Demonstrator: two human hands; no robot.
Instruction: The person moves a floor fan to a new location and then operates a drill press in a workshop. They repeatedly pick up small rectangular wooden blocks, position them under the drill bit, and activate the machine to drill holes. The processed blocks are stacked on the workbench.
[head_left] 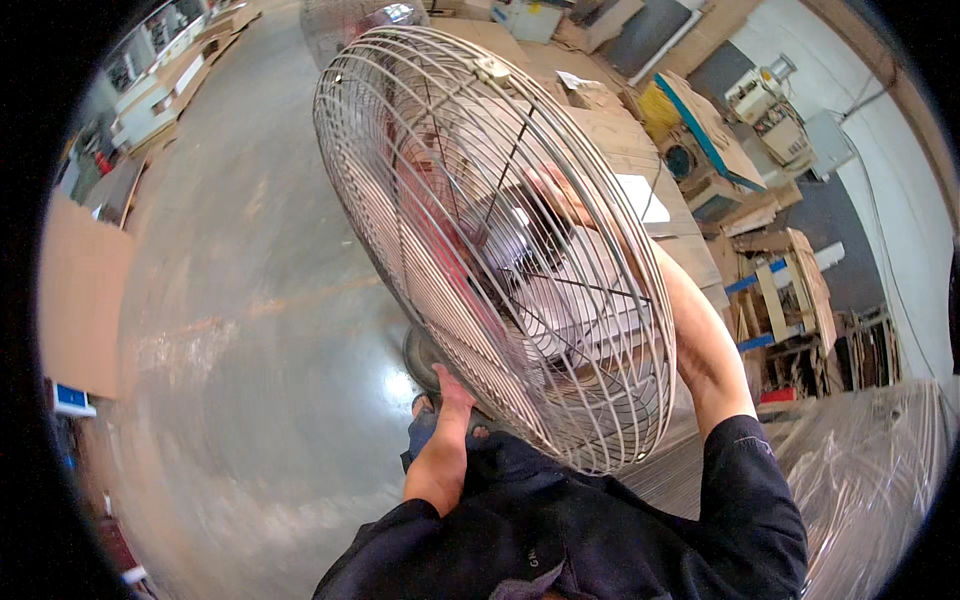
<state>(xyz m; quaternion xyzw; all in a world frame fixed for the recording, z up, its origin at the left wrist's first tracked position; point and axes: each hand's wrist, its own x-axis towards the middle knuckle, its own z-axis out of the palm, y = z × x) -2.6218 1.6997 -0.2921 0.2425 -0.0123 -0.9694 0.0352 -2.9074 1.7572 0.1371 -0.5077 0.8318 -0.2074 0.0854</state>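
A large floor fan fills the middle of the view, its round wire cage [590,400] tilted. Inside the cage sits a dark motor housing [530,235]. My right arm reaches round the far right side of the cage. Seen through the wires, my right hand [565,195] rests with bent fingers at the motor housing; the wires partly hide its grip. Low on the left, my left hand [454,388] is beside the cage's lower rim with its fingers stretched out. Whether it touches the wires is hard to tell. Below the cage shows the fan's round base [425,358].
Cardboard sheets [600,135] lie behind the fan, with a white paper [643,198] on them. To the right stand a teal-edged table [712,135], a sewing machine [770,115] and a wooden rack [785,295]. Clear plastic wrap [860,470] covers something at lower right. Grey floor [250,250] extends left.
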